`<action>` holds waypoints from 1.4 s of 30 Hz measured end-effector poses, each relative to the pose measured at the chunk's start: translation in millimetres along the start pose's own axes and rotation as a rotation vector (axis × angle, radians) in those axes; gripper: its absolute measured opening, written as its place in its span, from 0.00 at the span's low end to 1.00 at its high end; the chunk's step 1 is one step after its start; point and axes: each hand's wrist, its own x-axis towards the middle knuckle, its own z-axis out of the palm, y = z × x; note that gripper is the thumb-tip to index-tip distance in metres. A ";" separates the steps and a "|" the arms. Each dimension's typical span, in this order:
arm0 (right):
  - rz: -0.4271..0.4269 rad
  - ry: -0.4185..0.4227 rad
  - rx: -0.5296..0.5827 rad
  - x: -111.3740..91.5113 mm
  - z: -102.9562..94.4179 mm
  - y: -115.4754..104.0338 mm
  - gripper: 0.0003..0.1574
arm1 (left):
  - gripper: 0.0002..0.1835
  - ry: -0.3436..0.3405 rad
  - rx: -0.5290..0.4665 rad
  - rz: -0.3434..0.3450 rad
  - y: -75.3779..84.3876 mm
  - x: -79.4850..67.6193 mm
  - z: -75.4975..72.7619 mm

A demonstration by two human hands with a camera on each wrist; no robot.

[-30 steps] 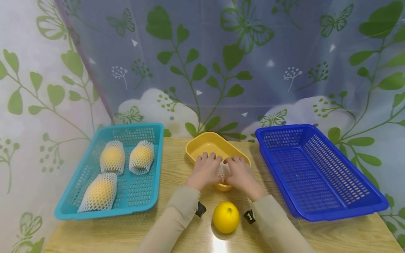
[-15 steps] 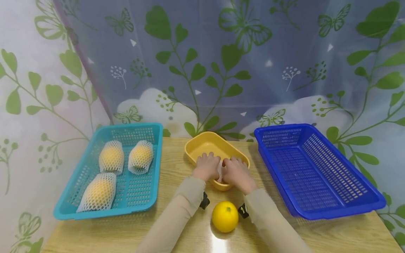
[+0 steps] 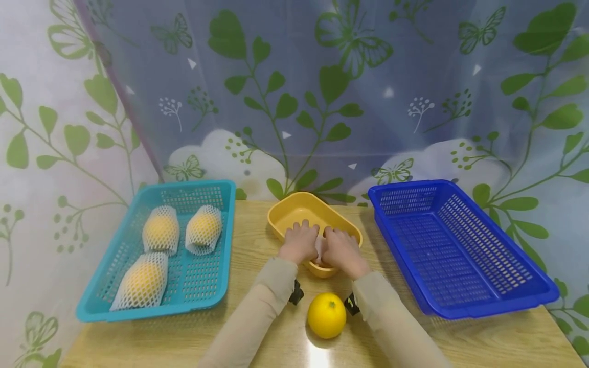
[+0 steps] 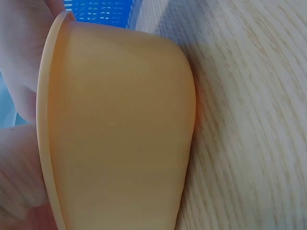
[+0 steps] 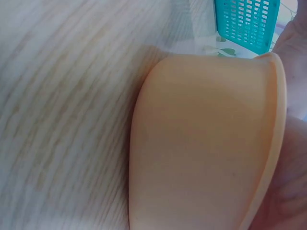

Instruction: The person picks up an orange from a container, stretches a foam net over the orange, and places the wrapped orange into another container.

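Over the near end of a yellow basin [image 3: 299, 209], my left hand [image 3: 300, 243] and right hand [image 3: 341, 250] sit side by side. Both sets of fingers are curled, gripping a white foam fruit net [image 3: 319, 249] that shows in the narrow gap between them. The fingertips and most of the net are hidden. Just in front of the basin, between my wrists, a round yellow fruit [image 3: 326, 315] rests bare on the table. Both wrist views are mostly filled by the basin's outer wall [image 4: 120, 124], with parts of the hands past its rim.
A teal basket [image 3: 202, 286] on the left holds three yellow fruits in white foam nets [image 3: 161, 230]. To the right stands a deep blue basket [image 3: 442, 255]. A patterned curtain [image 3: 294, 102] hangs behind the wooden table [image 3: 250, 230].
My hands have drawn slightly closer together over the basin, narrowing the visible strip of net. The forearms have shifted inward a little. The fruits and baskets stay in place.
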 end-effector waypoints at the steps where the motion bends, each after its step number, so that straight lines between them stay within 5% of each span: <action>1: 0.006 -0.008 -0.001 0.5 -0.5 0.2 0.28 | 0.25 -0.003 -0.004 0.000 -0.2 0.8 0.6; 7: 0.025 -0.042 0.012 2.8 -4.5 -0.1 0.09 | 0.26 -0.036 -0.008 -0.007 -1.1 6.1 3.1; 18: 0.026 -0.015 0.081 5.8 -7.0 2.7 0.16 | 0.22 0.085 0.062 0.013 -1.0 6.9 1.4; 24: -0.026 0.110 0.120 7.2 -17.0 8.0 0.12 | 0.16 0.199 0.063 0.025 -2.7 0.0 -12.0; 29: -0.028 0.131 0.241 2.0 -33.2 9.7 0.13 | 0.09 0.276 0.055 0.017 -2.4 -6.5 -27.8; 35: -0.057 0.223 0.323 -8.3 -55.8 10.8 0.13 | 0.07 0.297 -0.107 0.028 -0.7 -22.9 -50.8; 42: -0.107 0.213 0.516 -24.5 -80.2 10.3 0.12 | 0.09 0.248 -0.438 0.173 -3.8 -48.0 -79.5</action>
